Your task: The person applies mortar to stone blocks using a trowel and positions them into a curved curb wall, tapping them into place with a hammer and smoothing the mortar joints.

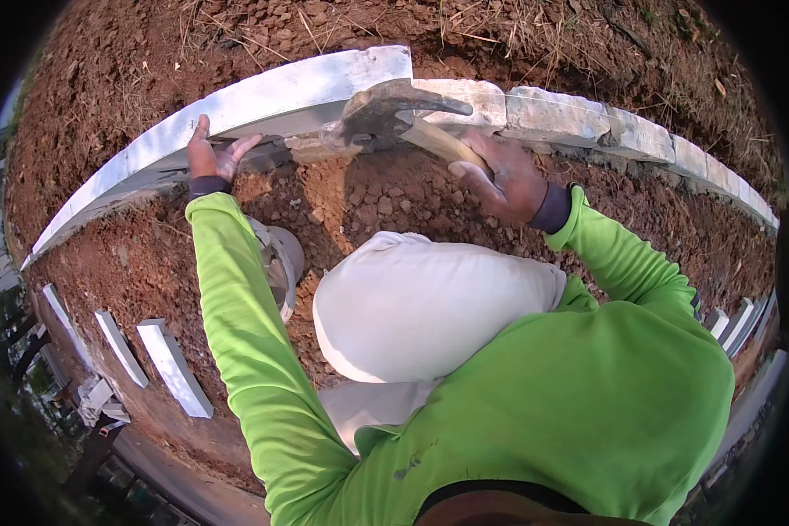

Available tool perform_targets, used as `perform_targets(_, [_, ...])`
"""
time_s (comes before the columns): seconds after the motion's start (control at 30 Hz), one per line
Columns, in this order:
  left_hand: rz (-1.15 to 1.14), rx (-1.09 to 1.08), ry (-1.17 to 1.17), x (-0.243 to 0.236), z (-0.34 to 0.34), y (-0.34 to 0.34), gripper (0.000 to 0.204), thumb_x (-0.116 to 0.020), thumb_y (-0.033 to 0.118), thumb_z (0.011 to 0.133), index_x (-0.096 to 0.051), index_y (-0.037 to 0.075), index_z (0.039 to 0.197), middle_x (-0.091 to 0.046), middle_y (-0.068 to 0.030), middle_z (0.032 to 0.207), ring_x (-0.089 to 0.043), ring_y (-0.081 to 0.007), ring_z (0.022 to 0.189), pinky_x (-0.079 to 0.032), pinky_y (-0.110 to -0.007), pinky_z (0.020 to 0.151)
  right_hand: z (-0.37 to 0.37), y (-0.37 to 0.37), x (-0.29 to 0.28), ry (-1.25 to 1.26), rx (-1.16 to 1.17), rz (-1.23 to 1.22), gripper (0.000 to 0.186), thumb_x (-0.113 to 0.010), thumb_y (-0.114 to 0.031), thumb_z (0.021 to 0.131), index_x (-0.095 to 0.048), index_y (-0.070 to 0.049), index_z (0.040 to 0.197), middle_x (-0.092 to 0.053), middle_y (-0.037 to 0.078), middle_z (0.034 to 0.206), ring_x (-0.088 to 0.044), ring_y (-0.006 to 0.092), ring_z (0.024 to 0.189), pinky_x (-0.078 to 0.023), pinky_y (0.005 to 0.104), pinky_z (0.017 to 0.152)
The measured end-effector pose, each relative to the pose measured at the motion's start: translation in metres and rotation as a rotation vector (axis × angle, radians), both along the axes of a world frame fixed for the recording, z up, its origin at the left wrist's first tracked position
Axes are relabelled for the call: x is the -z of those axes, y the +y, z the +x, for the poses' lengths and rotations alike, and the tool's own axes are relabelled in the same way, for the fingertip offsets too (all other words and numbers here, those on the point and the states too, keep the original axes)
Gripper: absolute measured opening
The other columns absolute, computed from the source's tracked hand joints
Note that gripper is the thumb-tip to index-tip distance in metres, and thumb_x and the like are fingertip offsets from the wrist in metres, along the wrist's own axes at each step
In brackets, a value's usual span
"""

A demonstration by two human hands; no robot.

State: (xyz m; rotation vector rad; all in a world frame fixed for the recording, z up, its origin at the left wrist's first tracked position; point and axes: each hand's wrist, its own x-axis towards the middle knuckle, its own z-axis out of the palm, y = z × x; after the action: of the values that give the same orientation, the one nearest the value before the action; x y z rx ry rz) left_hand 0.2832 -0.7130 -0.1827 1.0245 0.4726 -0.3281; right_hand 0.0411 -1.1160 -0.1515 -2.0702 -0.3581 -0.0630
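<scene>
My right hand [504, 180] is wrapped round the wooden handle of a claw hammer [381, 112]. The hammer's dark metal head is at the near side of a white kerb block [298, 86], close to its right end. Whether the head touches the block I cannot tell. My left hand [215, 156] is open, thumb and fingers apart, against the block's near side further left. Right of the white block, a row of rougher, mortar-stained kerb stones [552, 116] continues in the same line. A piece of brick or mortar [320, 147] shows under the block.
A bucket [282, 263] stands beside my left forearm, near my white-trousered knee [430, 298]. Loose white blocks [175, 368] lie on the left, and more [738, 326] at the far right. Reddish soil [386, 197] with clods borders the kerb on both sides.
</scene>
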Motion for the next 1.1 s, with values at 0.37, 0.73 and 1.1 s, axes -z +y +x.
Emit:
perform_targets(0.37, [0.077, 0.004, 0.032, -0.005, -0.002, -0.003, 0.075, -0.058, 0.035, 0.101, -0.014, 0.01, 0.156, -0.007, -0.0291, 0.159, -0.023, -0.0644, 0.138, -0.039, -0.075, 0.103, -0.018, -0.003, 0.057, 1.109, 0.713, 1.076, 0.024, -0.052, -0.036, 0.102, -0.043, -0.015, 0.098, -0.043, 0.0, 0.067, -0.041, 0.0133, 0.05, -0.038, 0.033, 0.043])
perform_targets(0.73, [0.143, -0.024, 0.002, 0.001, 0.001, -0.003, 0.075, -0.061, 0.038, 0.099, -0.021, 0.005, 0.153, -0.031, -0.027, 0.151, -0.035, -0.0656, 0.129, -0.041, -0.076, 0.099, 0.0, 0.062, 0.019, 1.06, 0.74, 1.095, 0.019, -0.052, -0.032, 0.101, -0.046, -0.014, 0.104, -0.045, 0.0, 0.068, -0.041, 0.0119, 0.048, -0.038, 0.031, 0.042])
perform_targets(1.1, [0.153, -0.021, -0.008, -0.001, 0.0, -0.007, 0.073, -0.059, 0.037, 0.1, -0.02, 0.008, 0.154, -0.022, -0.0244, 0.156, -0.032, -0.0658, 0.132, -0.042, -0.075, 0.099, -0.011, 0.057, 0.015, 1.06, 0.659, 1.063, 0.019, -0.052, -0.03, 0.101, -0.044, -0.013, 0.102, -0.046, 0.002, 0.066, -0.041, 0.014, 0.047, -0.038, 0.0333, 0.041])
